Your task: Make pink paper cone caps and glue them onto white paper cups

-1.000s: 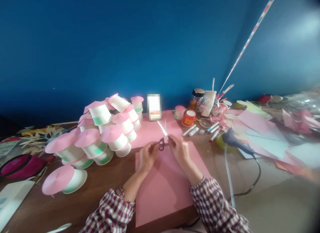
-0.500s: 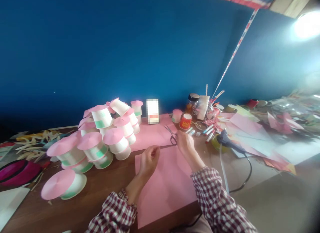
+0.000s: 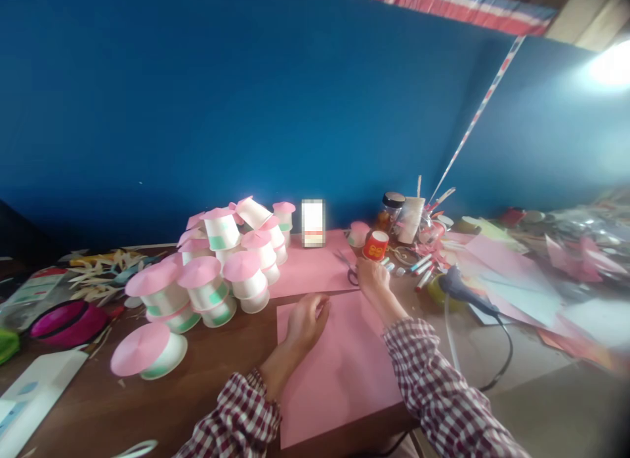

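My left hand (image 3: pixel 306 323) rests over a pink paper sheet (image 3: pixel 339 379) at the table's front, fingers loosely curved with a gap between thumb and fingers, nothing visible in it. My right hand (image 3: pixel 375 281) reaches to the sheet's far edge, its fingers curled down. Whatever they hold, if anything, is hidden. Just beyond it stands a red paper cup (image 3: pixel 377 245), and a pair of scissors (image 3: pixel 352 277) lies to its left with the blades pointing away. Several markers (image 3: pixel 422 266) lie close by on the right.
White paper cups (image 3: pixel 246 274) with pink paper discs are stacked on the left. One capped cup (image 3: pixel 167 354) lies tilted in front. A glue gun (image 3: pixel 465 291) with a cord, a jar (image 3: pixel 391 208) and loose paper (image 3: pixel 512 268) occupy the right. A blue wall (image 3: pixel 246 104) rises behind.
The view has shifted, so the scene sits farther right. My left hand's fingers have parted slightly. My right hand has edged toward the red cup and stays beside the scissors.
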`<state>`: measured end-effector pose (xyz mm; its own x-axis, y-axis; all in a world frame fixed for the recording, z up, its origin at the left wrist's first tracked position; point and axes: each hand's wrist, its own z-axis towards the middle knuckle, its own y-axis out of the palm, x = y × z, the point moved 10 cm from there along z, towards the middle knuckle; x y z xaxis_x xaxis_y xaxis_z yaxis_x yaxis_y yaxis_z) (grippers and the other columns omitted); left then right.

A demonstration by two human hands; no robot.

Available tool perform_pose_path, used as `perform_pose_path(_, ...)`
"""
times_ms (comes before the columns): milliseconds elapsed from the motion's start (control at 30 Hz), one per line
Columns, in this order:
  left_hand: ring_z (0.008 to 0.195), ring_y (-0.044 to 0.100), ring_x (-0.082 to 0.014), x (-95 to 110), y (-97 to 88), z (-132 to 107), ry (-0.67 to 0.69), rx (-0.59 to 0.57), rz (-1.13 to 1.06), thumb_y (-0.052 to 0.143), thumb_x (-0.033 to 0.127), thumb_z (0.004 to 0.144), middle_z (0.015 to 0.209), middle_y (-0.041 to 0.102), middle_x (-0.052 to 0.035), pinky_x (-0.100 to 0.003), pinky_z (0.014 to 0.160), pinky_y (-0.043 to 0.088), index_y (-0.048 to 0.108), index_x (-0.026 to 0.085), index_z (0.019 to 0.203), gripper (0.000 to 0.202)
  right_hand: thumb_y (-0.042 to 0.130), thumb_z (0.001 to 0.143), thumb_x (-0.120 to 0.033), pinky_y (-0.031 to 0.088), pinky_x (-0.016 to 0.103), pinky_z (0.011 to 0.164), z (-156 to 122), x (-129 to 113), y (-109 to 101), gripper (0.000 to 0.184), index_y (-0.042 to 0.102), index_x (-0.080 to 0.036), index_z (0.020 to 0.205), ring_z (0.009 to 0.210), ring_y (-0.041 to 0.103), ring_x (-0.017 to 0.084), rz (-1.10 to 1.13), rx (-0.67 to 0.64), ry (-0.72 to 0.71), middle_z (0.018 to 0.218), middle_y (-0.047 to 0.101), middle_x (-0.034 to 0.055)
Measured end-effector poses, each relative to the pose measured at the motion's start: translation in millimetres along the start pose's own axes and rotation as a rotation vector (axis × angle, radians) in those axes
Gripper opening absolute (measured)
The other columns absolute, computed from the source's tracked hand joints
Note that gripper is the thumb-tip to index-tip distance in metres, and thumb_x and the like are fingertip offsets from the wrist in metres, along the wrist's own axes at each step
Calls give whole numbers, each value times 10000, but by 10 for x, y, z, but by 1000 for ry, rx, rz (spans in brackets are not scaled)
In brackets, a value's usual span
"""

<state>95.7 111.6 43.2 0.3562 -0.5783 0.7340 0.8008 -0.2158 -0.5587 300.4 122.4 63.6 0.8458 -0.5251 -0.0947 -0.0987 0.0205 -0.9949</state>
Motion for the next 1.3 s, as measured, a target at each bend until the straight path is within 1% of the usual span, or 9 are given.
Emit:
perform_pose_path(100,826,650,-191,-8,10,-2,-5,-25,29,479,327,878,915,697,-81,-303,734,527,657,173,949,246,514,869,-195,472,349,769,2,-9,28,225,673,-160,1024,1013,628,292,1,-3,-15,948,696,187)
perform_pose_path(233,831,646,-198,1,28,-2,2,-55,66,458,331,886,918,694,-88,-309,733,520,658,173,952,264,486,877,-185,475,358,763,8,-19,58,225,684,-164,981,983,643,291,25,-8,-39,927,702,182)
perform_pose_path(400,873,633,-219,45,81,5,48,-94,112,460,313,881,923,688,-89,-347,783,506,657,172,940,249,473,870,-151,471,342,764,18,-33,55,225,689,-162,935,947,657,278,74,0,-73,918,708,170)
perform_pose_path(567,880,625,-224,82,114,14,96,-103,155,460,272,875,916,686,-85,-355,793,497,647,174,921,217,502,874,-238,470,300,709,-20,-83,-6,204,695,-182,912,868,666,253,122,14,-143,934,712,127)
perform_pose_path(700,823,619,-225,102,136,2,132,-101,193,473,247,857,863,679,-76,-357,751,493,641,188,876,179,483,884,-282,448,259,683,25,36,-189,230,684,-211,972,850,654,211,136,65,-138,928,710,79)
perform_pose_path(867,814,618,-215,125,139,-15,161,-98,214,477,263,865,851,668,-64,-342,733,494,632,200,891,169,403,917,-302,425,247,704,258,436,-602,293,630,-214,1080,905,627,192,120,188,-19,1012,683,75)
perform_pose_path(967,826,620,-211,136,138,-11,168,-103,219,482,256,867,862,667,-66,-339,746,496,629,197,899,161,405,913,-312,423,252,685,394,612,-794,303,599,-218,1127,932,615,198,117,237,28,1078,659,75)
perform_pose_path(1133,846,626,-206,110,167,-1,145,-132,219,474,247,875,874,664,-61,-329,763,502,626,199,914,164,451,892,-340,411,257,627,518,675,-923,270,631,-206,1043,834,622,199,112,233,13,974,675,71)
perform_pose_path(1300,845,632,-199,71,172,-4,117,-131,190,471,246,874,874,665,-59,-314,761,513,628,197,914,169,453,887,-343,410,269,624,548,697,-1002,293,630,-193,1067,796,614,203,99,220,-7,979,673,88)
